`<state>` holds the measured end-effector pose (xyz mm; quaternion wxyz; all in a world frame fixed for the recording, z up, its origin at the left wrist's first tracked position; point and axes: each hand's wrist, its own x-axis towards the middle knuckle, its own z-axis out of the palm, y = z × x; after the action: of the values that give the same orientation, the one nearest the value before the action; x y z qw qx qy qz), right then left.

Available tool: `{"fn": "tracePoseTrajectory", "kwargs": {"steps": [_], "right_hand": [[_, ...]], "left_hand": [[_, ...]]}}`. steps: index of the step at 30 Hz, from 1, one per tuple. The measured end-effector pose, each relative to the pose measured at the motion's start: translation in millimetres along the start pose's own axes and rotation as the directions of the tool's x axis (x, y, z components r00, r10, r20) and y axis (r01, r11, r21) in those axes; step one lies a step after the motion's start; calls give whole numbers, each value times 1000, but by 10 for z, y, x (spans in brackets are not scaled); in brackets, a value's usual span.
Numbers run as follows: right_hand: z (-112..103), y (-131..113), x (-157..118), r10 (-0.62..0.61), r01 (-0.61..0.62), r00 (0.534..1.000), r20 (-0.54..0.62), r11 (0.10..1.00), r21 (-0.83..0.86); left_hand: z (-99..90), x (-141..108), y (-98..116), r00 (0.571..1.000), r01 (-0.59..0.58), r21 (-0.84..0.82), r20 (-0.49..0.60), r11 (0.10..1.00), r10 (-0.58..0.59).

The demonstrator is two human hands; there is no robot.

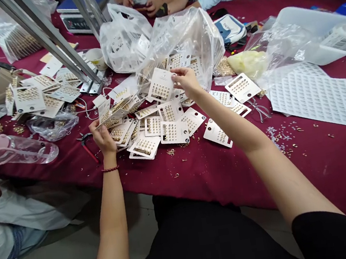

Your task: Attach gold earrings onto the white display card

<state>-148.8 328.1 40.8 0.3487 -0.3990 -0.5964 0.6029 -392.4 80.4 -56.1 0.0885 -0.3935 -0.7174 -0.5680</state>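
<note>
Earring cards [173, 131] heaped at centre of maroon tablecloth [308, 175]
Right hand [187, 81] pinches a white card of gold studs [160, 85] against a clear plastic bag [201, 35] spilling more cards; left hand [104, 138], beaded bracelet [110, 169] at the wrist, holds another card [104, 111] tilted upright. Red-handled pliers [87, 146] lie just left of the heap.

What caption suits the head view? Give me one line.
Left hand and right hand pinch white cards of gold stud earrings above a heap on a maroon tablecloth.
</note>
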Motion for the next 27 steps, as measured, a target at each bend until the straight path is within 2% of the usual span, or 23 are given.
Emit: {"fn": "tracePoseTrajectory", "kwargs": {"steps": [3,10,14,16,19,21,22,24,27], "right_hand": [[-15,31,-4,-53,53,999,7,998,-20],[110,18,9,-175,175,983,52,984,-6],[114,-65,-26,-207,211,976,64,976,-48],[113,-92,-56,-205,209,976,71,976,-66],[111,-112,-126,-191,196,976,103,980,-35],[101,-122,-182,-173,174,977,128,985,3],[92,-129,-209,-164,163,978,131,986,13],[72,-149,-259,-143,143,982,120,990,12],[72,-194,-343,-102,98,990,101,994,45]], "left_hand": [[-1,-2,5,1000,-2,9,-2,1000,2],[-11,0,10,1000,-14,-5,23,1000,14],[-31,17,44,991,-79,-64,103,995,86],[-61,29,67,965,-172,-90,183,981,186],[-143,45,93,887,-316,-58,336,947,317],[-215,58,108,848,-351,-43,409,935,337],[-251,66,120,846,-350,-37,418,936,332],[-309,85,175,877,-329,-4,370,944,307],[-321,101,384,950,-239,73,224,968,217]]}}
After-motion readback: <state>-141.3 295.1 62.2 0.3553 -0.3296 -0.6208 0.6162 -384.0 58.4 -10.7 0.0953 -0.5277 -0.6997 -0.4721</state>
